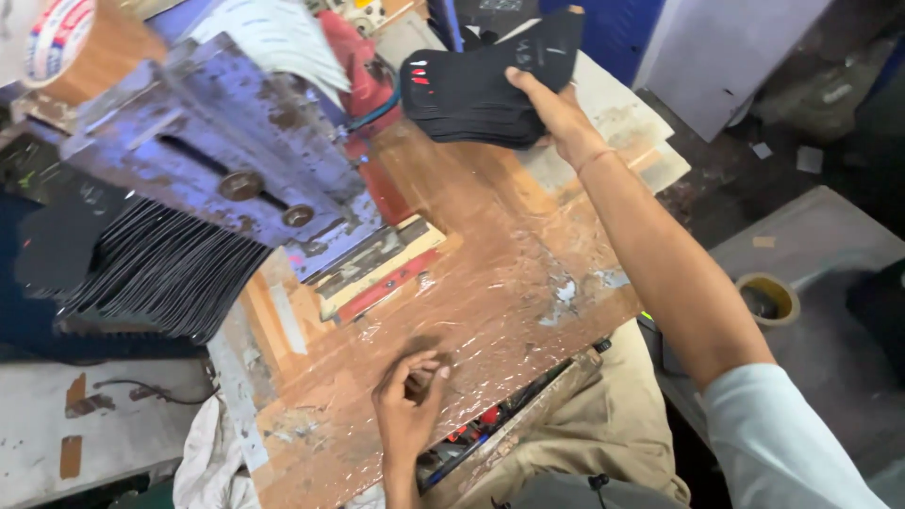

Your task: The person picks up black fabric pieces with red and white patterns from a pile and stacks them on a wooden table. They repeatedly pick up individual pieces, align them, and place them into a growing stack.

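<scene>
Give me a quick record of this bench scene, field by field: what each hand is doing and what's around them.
Right hand: stretched out, gripping a stack of black socks above the far end of the bench
Left hand: fingers curled, resting on the taped wooden bench top, nothing visibly held
Machine: blue-grey metal press at left
Beside machine: fanned pile of dark flat pieces
Floor at right: tape roll

Sock stack (481, 90): black, small red and white marks near one end. Table (490, 283): brown, glossy tape wrap, white scuffs. Press (217, 141): blue-grey, rust patches. Sheet stack (160, 269): black, possibly card. Tape roll (768, 300): yellowish. Sleeve (787, 443): pale blue. Trousers (603, 434): tan.
</scene>
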